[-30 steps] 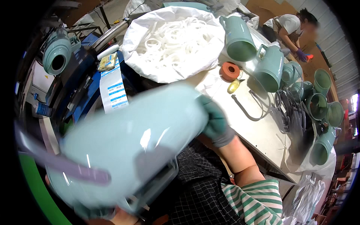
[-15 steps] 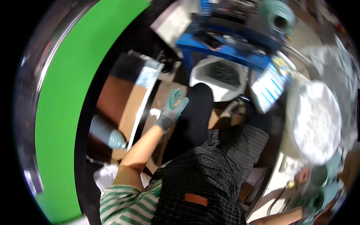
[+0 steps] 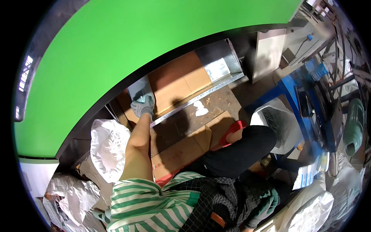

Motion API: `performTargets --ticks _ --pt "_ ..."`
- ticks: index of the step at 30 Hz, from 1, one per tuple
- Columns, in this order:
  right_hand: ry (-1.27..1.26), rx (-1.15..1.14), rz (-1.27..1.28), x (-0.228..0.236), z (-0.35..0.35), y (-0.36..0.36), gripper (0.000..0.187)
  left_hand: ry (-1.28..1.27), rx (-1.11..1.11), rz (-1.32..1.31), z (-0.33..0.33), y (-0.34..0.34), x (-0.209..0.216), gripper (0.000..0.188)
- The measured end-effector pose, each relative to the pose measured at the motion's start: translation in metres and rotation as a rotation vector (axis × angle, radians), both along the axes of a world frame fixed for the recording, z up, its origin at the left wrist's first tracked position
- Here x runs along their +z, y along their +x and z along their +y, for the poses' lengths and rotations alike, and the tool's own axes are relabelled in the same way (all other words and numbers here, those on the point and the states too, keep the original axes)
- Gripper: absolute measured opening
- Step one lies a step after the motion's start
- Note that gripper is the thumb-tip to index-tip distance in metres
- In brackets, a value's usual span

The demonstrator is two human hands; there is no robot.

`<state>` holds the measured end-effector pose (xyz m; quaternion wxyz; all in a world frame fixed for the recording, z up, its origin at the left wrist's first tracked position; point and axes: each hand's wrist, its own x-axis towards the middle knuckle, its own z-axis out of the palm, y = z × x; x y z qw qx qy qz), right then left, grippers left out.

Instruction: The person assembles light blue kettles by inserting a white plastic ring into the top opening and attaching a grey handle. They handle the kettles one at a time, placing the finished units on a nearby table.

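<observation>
My left hand (image 3: 142, 106), in a grey and green glove, is closed round the neck end of a grey-green plastic bottle (image 3: 138, 87). That bottle lies at the left end of a metal-edged tray (image 3: 181, 80) lined with brown cardboard, under the green machine panel (image 3: 150, 34). The glove covers most of the bottle's neck. Low at the right, beside my thigh, my right hand (image 3: 266, 207) wears a matching glove. Its fingers are stretched out and a little apart, with nothing seen in them.
A white sack of white rings (image 3: 111, 149) stands left of my arm. To the right are a white sack with dark contents (image 3: 276, 123), a blue stool (image 3: 288, 91) and another green bottle (image 3: 353, 127). Flattened cardboard (image 3: 185, 149) lies on the floor.
My view has turned left toward the machine. My left hand has reached into the tray and taken hold of the bottle. My right hand has left the green bottles and come beside my thigh.
</observation>
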<state>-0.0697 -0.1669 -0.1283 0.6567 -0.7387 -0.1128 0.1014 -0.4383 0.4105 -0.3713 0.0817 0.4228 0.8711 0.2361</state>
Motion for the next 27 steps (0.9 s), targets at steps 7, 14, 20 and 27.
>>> performTargets --ticks 7,14,20,27 --pt "0.097 0.003 0.135 -0.014 0.013 -0.025 0.028 -0.188 -0.155 0.232 0.012 0.073 0.016 0.101" --pt "-0.043 -0.028 0.08 -0.002 0.02 -0.009 0.026 0.338 -0.72 0.358 0.02 0.106 0.042 0.063" --pt "0.12 0.121 0.243 0.001 0.044 0.003 0.04 0.243 -1.186 -0.826 -0.114 0.195 0.199 0.021" --pt "0.68 0.309 0.521 -0.029 0.079 0.014 0.109 -0.436 -1.633 -1.207 -0.284 0.305 0.304 0.047"
